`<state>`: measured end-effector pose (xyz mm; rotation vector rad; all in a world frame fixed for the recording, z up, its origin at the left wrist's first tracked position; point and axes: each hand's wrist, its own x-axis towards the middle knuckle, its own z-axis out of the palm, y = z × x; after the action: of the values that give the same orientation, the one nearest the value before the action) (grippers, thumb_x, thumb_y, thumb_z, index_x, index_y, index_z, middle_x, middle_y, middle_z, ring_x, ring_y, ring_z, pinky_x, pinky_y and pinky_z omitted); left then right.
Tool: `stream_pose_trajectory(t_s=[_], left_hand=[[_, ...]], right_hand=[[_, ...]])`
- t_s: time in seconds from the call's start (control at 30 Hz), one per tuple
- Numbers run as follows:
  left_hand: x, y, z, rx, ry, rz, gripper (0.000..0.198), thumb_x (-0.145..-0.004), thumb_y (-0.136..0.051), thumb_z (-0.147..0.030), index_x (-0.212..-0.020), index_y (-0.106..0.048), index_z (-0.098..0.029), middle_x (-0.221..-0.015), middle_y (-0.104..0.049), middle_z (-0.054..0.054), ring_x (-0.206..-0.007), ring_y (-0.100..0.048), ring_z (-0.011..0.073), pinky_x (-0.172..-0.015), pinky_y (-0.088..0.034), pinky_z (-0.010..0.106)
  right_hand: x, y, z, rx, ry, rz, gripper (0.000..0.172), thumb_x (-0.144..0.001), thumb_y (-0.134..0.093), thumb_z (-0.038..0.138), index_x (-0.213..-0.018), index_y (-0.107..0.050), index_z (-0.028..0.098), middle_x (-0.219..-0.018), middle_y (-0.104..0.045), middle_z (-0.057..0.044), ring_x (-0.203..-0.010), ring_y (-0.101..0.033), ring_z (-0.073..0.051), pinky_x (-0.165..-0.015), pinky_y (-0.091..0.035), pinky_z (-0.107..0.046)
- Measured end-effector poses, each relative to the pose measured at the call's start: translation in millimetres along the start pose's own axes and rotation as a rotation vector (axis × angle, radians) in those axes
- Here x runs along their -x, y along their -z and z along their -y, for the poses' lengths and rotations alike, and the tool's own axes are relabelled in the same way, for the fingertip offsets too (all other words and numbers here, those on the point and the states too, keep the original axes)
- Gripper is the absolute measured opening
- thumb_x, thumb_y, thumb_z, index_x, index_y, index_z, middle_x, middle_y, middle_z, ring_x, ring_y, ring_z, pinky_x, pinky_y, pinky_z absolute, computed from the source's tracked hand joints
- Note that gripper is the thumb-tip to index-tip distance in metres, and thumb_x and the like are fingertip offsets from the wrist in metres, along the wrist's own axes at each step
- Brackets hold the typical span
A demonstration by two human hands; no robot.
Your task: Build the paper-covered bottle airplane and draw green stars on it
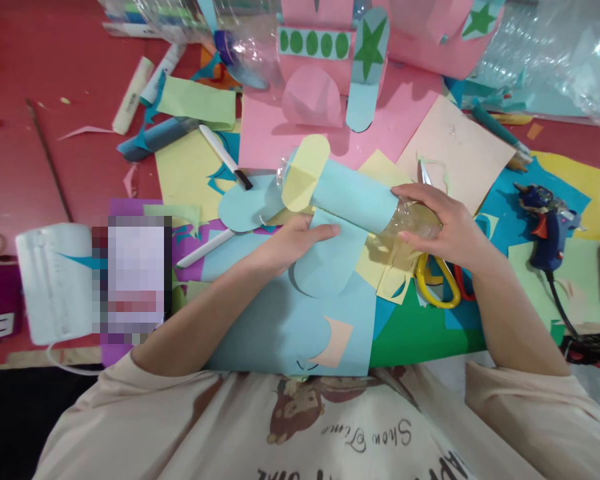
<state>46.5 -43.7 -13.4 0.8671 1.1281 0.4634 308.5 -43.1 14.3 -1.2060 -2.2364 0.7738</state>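
A clear plastic bottle (416, 219) lies tilted in front of me, wrapped in a light blue paper sleeve (357, 193). Around its bare right end, my right hand (445, 223) is closed, thumb below and fingers above. Across the sleeve's left end sits a pale yellow rounded paper strip (306, 173). My left hand (297, 243) pinches a light blue paper piece with a rounded end (330, 257), its thumb on top. That piece meets the sleeve's lower edge; whether it is attached I cannot tell. Another rounded blue paper piece (245, 205) shows left of the bottle.
Yellow-handled scissors (437, 283) lie below my right hand. A blue glue gun (550, 233) with a cord rests at right. Pink paper figures (313, 93) stand at the back. A white pen (225, 155), a phone (135, 273) and a white corded box (55, 283) are on the left.
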Motion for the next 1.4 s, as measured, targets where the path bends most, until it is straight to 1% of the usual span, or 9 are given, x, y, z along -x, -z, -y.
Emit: stream_pose_trajectory(t_s=[0.17,0.33,0.53,0.67,0.87,1.07,1.23,1.4], left_hand=[[1.4,-1.6,-2.5,-0.016,0.005,-0.019,0.026,-0.071,-0.069,-0.041,-0.076,-0.069,-0.016,-0.075,-0.072,0.002,-0.07,-0.067,0.0175,-0.064,-0.053,0.026],[1.3,-2.2,-2.5,0.019,0.0,-0.015,0.025,-0.069,-0.07,-0.041,-0.075,-0.069,-0.016,-0.074,-0.072,0.001,-0.067,-0.066,0.0164,-0.062,-0.052,0.025],[0.9,-2.1,-1.8,0.0,-0.001,-0.027,0.026,-0.07,-0.07,-0.041,-0.073,-0.068,-0.016,-0.073,-0.071,0.002,-0.067,-0.066,0.017,-0.063,-0.052,0.026],[1.2,-1.7,-2.6,0.002,0.01,-0.027,0.027,-0.069,-0.07,-0.042,-0.073,-0.068,-0.016,-0.073,-0.071,0.002,-0.066,-0.066,0.0161,-0.061,-0.052,0.025],[1.4,-2.4,-3.3,0.03,0.02,-0.029,0.025,-0.068,-0.071,-0.04,-0.073,-0.068,-0.016,-0.072,-0.071,0.002,-0.064,-0.066,0.0154,-0.06,-0.052,0.024],[2.4,-3.5,-4.0,0.032,0.037,-0.033,0.027,-0.067,-0.072,-0.041,-0.075,-0.068,-0.016,-0.073,-0.072,0.002,-0.067,-0.067,0.0171,-0.063,-0.053,0.026],[1.9,-3.1,-4.1,0.046,0.021,-0.023,0.025,-0.066,-0.072,-0.04,-0.072,-0.068,-0.016,-0.071,-0.071,0.001,-0.064,-0.066,0.0151,-0.059,-0.052,0.023],[1.3,-3.5,-4.7,0.044,0.053,-0.041,0.027,-0.065,-0.072,-0.041,-0.072,-0.067,-0.015,-0.072,-0.071,0.003,-0.065,-0.066,0.0168,-0.06,-0.052,0.026]], right_hand=[[0.4,-0.6,-0.3,0.002,0.0,0.004,0.05,-0.079,-0.065,0.025,-0.128,-0.052,0.025,-0.127,-0.059,-0.006,-0.115,-0.058,-0.023,-0.098,-0.05,-0.039],[0.4,-0.9,-0.3,0.013,0.012,0.005,0.049,-0.079,-0.065,0.024,-0.127,-0.052,0.021,-0.127,-0.059,-0.008,-0.115,-0.058,-0.022,-0.097,-0.05,-0.037],[0.8,-1.1,-0.2,0.028,0.009,0.001,0.051,-0.079,-0.065,0.024,-0.128,-0.052,0.027,-0.126,-0.06,-0.006,-0.115,-0.059,-0.024,-0.097,-0.05,-0.039],[0.9,-1.2,-0.2,0.031,0.009,0.002,0.051,-0.079,-0.065,0.023,-0.128,-0.051,0.028,-0.126,-0.06,-0.005,-0.115,-0.059,-0.024,-0.097,-0.05,-0.04],[0.8,-0.8,0.9,0.039,0.012,0.004,0.051,-0.079,-0.065,0.022,-0.128,-0.051,0.027,-0.127,-0.06,-0.006,-0.116,-0.058,-0.024,-0.098,-0.05,-0.041],[0.8,-1.2,1.1,0.04,0.014,0.001,0.051,-0.078,-0.065,0.023,-0.127,-0.052,0.028,-0.126,-0.06,-0.005,-0.116,-0.058,-0.024,-0.099,-0.049,-0.043],[1.1,-1.2,2.0,0.045,0.012,0.004,0.05,-0.078,-0.065,0.023,-0.126,-0.052,0.028,-0.126,-0.06,-0.006,-0.116,-0.058,-0.024,-0.098,-0.049,-0.041],[1.0,-1.5,2.4,0.05,0.031,-0.002,0.049,-0.078,-0.065,0.023,-0.125,-0.052,0.027,-0.125,-0.061,-0.006,-0.116,-0.059,-0.024,-0.098,-0.05,-0.041]])
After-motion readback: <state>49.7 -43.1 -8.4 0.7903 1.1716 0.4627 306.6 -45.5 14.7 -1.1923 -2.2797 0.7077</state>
